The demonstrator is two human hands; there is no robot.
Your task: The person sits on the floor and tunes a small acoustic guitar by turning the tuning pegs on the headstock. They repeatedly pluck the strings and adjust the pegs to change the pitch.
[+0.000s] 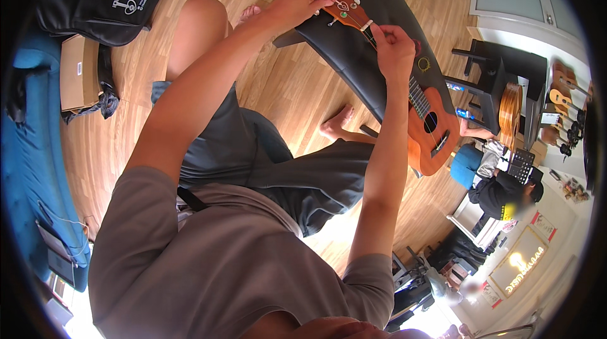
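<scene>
"So, where does the instrument lie?"

"Slantwise along a black padded bench [341,48]. It's an orange-brown wooden ukulele [415,140], its round dark sound hole [430,123] facing up, and its headstock [354,15] pointing away from the seated person."

"And the left hand [297,2]?"

"At the left edge of the headstock, close to the small white tuning pegs [356,2]. The fingers curl, with thumb and tips drawn near one another. I can't tell whether they clamp anything."

"What about the right hand [396,54]?"

"Over the upper neck, just below the headstock. Its fingers are bent, thumb and forefinger close to the strings. Whether they pinch one is too fine to make out."

"Anything else on the bench?"

"Yes, a thin yellow-green ring-shaped coil [423,64], to the right of the neck."

"And around it?"

"A pale brown wood-plank floor [272,80], an open-sided blue upholstered sofa [31,136] at far left, and a brown cardboard box [79,73] beside that."
</scene>
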